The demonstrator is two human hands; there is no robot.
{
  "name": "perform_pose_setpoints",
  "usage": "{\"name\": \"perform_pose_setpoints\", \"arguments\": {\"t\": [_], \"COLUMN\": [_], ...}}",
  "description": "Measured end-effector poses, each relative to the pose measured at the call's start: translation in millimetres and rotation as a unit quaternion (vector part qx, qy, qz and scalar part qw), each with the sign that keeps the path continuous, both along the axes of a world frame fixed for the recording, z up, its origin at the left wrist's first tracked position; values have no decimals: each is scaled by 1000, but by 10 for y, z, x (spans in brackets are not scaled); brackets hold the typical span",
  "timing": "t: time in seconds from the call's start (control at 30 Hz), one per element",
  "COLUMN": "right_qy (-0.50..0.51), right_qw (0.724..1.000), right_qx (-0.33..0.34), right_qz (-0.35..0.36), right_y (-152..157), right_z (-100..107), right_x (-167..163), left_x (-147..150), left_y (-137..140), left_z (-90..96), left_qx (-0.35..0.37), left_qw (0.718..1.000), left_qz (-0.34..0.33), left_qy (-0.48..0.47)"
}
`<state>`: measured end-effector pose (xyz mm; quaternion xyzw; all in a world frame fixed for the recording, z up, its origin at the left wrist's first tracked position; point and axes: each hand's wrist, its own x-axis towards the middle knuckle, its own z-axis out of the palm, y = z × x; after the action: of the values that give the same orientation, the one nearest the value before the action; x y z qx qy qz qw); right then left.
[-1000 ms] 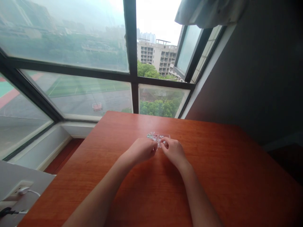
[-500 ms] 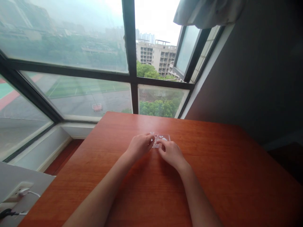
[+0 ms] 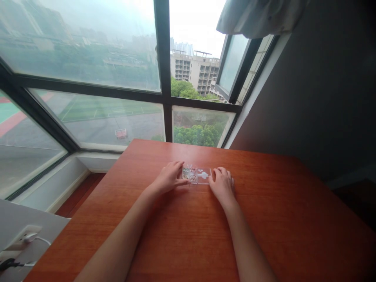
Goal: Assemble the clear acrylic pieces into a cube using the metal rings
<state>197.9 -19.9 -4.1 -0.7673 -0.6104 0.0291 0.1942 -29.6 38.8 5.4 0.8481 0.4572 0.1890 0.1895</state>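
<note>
A small clear plastic case (image 3: 202,181) lies flat on the brown wooden table (image 3: 188,235). Its left half has round compartments holding small coloured bits, too small to name. A white shape shows in its right half. My left hand (image 3: 169,178) is at the left end, thumb along the near side and fingers towards the far corner, spread apart. At the right end is my right hand (image 3: 222,184), its fingers loosely bent and apart, thumb at or close to the edge. I cannot tell how firmly either hand touches the case.
Beyond the table's far edge stand dark-framed windows (image 3: 167,100), one pane swung outward. A light curtain (image 3: 258,17) hangs at the upper right. A wall socket (image 3: 22,239) with plugged-in cables is at the lower left, beside the table's left edge.
Both hands have drawn apart, from over the middle of the case to its two ends. The compartments and the white shape now show more fully. The case has hardly moved.
</note>
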Motion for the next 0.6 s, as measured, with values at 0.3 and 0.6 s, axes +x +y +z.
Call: {"name": "perform_pose_setpoints", "arguments": {"t": [0.3, 0.6], "right_qy": [257, 256], "right_qw": [963, 934], "right_qx": [48, 108], "right_qz": [70, 224], "right_y": [57, -16], "right_z": [-43, -11], "right_x": [-18, -272], "left_x": [21, 69], "left_y": [-25, -36], "left_z": [-52, -103], "left_qx": [39, 55], "left_qw": [999, 998], "left_qz": [-15, -2], "left_qy": [10, 2]}}
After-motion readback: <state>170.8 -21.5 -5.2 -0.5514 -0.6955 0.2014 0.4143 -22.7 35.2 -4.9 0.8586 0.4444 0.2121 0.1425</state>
